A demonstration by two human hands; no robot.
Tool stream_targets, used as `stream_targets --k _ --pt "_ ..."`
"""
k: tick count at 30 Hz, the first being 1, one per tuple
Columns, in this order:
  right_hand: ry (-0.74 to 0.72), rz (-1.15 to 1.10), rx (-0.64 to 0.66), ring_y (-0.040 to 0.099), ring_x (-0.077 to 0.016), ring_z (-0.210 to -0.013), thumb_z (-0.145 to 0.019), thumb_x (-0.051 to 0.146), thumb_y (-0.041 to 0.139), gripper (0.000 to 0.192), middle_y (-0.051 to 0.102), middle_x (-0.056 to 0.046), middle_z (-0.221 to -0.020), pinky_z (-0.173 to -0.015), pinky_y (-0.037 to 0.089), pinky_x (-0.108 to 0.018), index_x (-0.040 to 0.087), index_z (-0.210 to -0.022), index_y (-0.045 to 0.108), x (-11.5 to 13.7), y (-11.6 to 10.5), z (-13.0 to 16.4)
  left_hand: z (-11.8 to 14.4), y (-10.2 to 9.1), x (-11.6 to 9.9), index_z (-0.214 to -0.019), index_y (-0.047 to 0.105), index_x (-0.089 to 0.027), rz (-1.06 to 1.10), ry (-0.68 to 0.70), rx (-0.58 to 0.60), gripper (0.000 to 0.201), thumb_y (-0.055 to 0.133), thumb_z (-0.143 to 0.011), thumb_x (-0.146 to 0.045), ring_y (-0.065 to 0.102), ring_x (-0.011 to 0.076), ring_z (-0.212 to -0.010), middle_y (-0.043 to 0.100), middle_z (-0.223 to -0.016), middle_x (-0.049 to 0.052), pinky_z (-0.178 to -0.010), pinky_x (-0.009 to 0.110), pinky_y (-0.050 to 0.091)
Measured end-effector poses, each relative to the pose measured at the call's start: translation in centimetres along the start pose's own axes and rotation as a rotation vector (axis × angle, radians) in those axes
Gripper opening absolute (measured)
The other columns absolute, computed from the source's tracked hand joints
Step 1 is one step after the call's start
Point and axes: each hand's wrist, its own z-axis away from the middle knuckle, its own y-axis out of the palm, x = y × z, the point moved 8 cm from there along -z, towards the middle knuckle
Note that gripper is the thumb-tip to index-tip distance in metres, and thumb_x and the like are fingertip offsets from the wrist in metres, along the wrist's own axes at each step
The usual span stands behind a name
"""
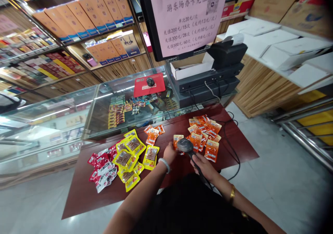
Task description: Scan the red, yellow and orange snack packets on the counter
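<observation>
Two hands — left hand [170, 153] on orange packet [178, 141], right hand [205, 165] gripping scanner [186, 146].

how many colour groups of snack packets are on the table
3: red packets at the left end, yellow packets beside them, orange packets to the right by the barcode scanner; overlapping packets may hide others.

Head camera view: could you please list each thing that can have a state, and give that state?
barcode scanner: gripped in right hand, head over an orange packet
orange packet: held by left hand, flat on the table
orange packets: loose pile, right
yellow packets: spread flat, overlapping
red packets: heaped, left
mouse: resting on red pad
</observation>
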Motion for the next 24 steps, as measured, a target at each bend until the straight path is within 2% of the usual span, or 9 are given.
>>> stream_targets --k 4,7,10,12,13,15,17,21,24 --pt "-0.010 -0.057 -0.088 0.039 -0.0044 -0.040 -0.076 0.068 0.063 0.049 0.046 0.008 -0.059 -0.039 0.027 -0.018 0.021 -0.080 0.050 0.1 -1.5 0.2 -1.4 2.6 -2.1 -0.100 0.054 -0.016 0.163 0.066 0.078 0.037 0.076 -0.070 -0.019 0.068 0.0185 -0.081 0.072 -0.095 0.009 -0.072 0.027 0.052" --pt "-0.027 -0.095 -0.177 0.038 -0.0045 -0.039 -0.074 0.070 0.064 0.051 0.047 0.008 -0.059 -0.038 0.027 -0.018 0.022 -0.079 0.048 0.7 -3.0 0.6 -2.9 5.1 -5.4 -0.097 0.056 -0.014 0.214 0.129 0.113 0.032 0.074 -0.070 -0.018 0.067 0.0176 -0.079 0.072 -0.090 0.008 -0.073 0.028 0.052" --pt "-0.042 -0.109 -0.224 0.038 -0.0053 -0.039 -0.072 0.071 0.065 0.053 0.046 0.008 -0.059 -0.038 0.029 -0.020 0.022 -0.080 0.047 1.3 -4.1 1.1 -4.1 7.2 -8.6 -0.104 0.057 -0.012 0.320 0.181 0.144 0.033 0.070 -0.074 -0.017 0.067 0.0177 -0.082 0.071 -0.092 0.008 -0.079 0.030 0.053" --pt "-0.040 -0.102 -0.241 0.039 -0.0063 -0.040 -0.071 0.072 0.065 0.054 0.047 0.008 -0.059 -0.039 0.030 -0.021 0.023 -0.078 0.046 1.6 -4.6 1.3 -4.7 7.3 -9.7 -0.108 0.056 -0.013 0.362 0.196 0.144 0.032 0.066 -0.077 -0.017 0.067 0.0169 -0.084 0.071 -0.096 0.008 -0.080 0.030 0.052" --pt "-0.040 -0.097 -0.243 0.040 -0.0067 -0.040 -0.070 0.072 0.065 0.054 0.047 0.007 -0.059 -0.039 0.031 -0.021 0.023 -0.077 0.046 1.6 -4.7 1.3 -4.8 6.8 -9.8 -0.107 0.057 -0.014 0.345 0.204 0.125 0.030 0.065 -0.079 -0.018 0.067 0.0166 -0.086 0.070 -0.098 0.008 -0.081 0.029 0.052" --pt "-0.041 -0.089 -0.236 0.040 -0.0070 -0.041 -0.071 0.072 0.065 0.053 0.048 0.006 -0.060 -0.039 0.031 -0.022 0.022 -0.076 0.046 1.5 -4.6 1.1 -4.9 4.4 -9.2 -0.104 0.059 -0.015 0.232 0.213 0.042 0.026 0.067 -0.080 -0.022 0.066 0.0169 -0.090 0.070 -0.100 0.008 -0.085 0.030 0.051" --pt "-0.032 -0.098 -0.224 0.040 -0.0070 -0.041 -0.072 0.071 0.066 0.053 0.048 0.006 -0.060 -0.039 0.030 -0.022 0.022 -0.076 0.047 1.0 -4.3 0.8 -4.8 0.5 -7.4 -0.105 0.060 -0.017 0.061 0.175 -0.094 0.028 0.068 -0.081 -0.028 0.065 0.0188 -0.096 0.069 -0.104 0.008 -0.089 0.032 0.049" --pt "0.009 -0.084 -0.168 0.039 -0.0072 -0.041 -0.072 0.071 0.066 0.052 0.048 0.006 -0.060 -0.039 0.030 -0.022 0.023 -0.078 0.049 -0.3 -2.6 -0.1 -3.6 -8.7 -2.5 -0.117 0.057 -0.017 -0.301 -0.009 -0.404 0.039 0.065 -0.082 -0.033 0.053 0.0277 -0.121 0.061 -0.122 0.013 -0.103 0.040 0.038" --pt "0.048 -0.070 -0.120 0.039 -0.0069 -0.040 -0.072 0.070 0.066 0.051 0.047 0.007 -0.060 -0.040 0.028 -0.021 0.023 -0.082 0.050 -1.2 -1.1 -0.6 -2.6 -13.2 1.1 -0.126 0.051 -0.019 -0.425 -0.159 -0.536 0.053 0.064 -0.080 -0.043 0.045 0.0335 -0.128 0.051 -0.135 0.017 -0.104 0.045 0.035"
